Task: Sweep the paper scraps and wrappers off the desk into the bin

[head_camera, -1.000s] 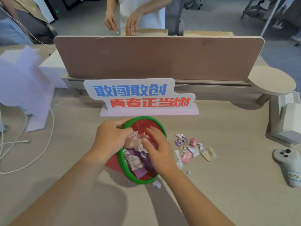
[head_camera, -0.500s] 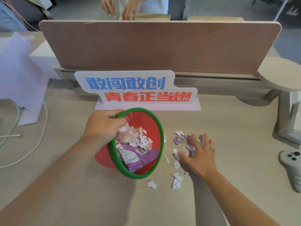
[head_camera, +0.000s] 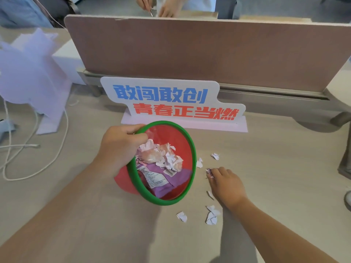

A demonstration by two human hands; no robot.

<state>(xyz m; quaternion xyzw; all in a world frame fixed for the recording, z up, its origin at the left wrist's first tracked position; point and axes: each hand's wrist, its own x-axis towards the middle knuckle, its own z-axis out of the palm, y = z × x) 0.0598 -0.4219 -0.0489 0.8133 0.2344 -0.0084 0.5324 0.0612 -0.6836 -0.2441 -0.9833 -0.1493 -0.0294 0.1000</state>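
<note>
A small red bin [head_camera: 188,149] with a green rim lies tilted toward me on the wooden desk [head_camera: 275,168]. It holds crumpled paper and a purple wrapper [head_camera: 165,179]. My left hand [head_camera: 118,147] grips the bin's rim at its upper left. My right hand [head_camera: 227,185] lies palm down on the desk just right of the bin, its fingers curled over a heap of scraps [head_camera: 209,171] that peeks out at the fingertips. Loose white paper scraps [head_camera: 211,218] lie in front of the hand, and one more scrap [head_camera: 215,156] sits behind it.
A printed sign [head_camera: 171,99] stands right behind the bin, in front of a brown divider panel [head_camera: 209,52]. White cables [head_camera: 34,149] and white paper shapes [head_camera: 32,76] lie at the left. Another person's hands [head_camera: 167,8] work beyond the divider.
My right hand left the bin, reached the scrap pile on the right, and now drags it toward the bin with fingers curled. The pink and purple wrappers are now hidden under it.
</note>
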